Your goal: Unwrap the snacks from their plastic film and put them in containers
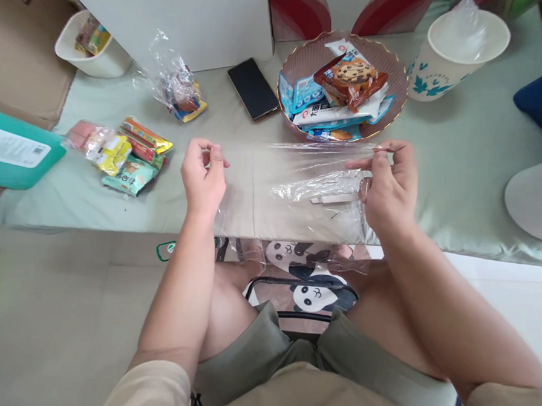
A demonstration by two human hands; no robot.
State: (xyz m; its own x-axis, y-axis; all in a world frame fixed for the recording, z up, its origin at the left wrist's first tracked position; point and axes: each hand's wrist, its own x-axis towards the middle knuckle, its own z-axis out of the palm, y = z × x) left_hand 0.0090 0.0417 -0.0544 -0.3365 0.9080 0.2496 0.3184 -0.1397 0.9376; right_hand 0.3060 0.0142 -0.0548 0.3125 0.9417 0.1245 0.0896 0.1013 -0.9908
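Note:
A clear plastic bag (pixel 294 186) is stretched flat over the pale green tablecloth (pixel 458 170), its lower end hanging off the table's front edge. My left hand (pixel 203 175) pinches the bag's left top corner. My right hand (pixel 390 182) pinches its right top corner between thumb and fingers. A small white strip (pixel 332 199) shows through the bag near my right hand. Just behind the bag stands a ribbed brown bowl (pixel 387 64) filled with wrapped snacks and a cookie pack (pixel 350 77).
A black phone (pixel 253 88) lies left of the bowl. Loose snack packets (pixel 128 153) and a filled clear bag (pixel 177 86) sit at the left. A white tub (pixel 90 60), white bins (pixel 460 52) and cardboard boxes ring the table.

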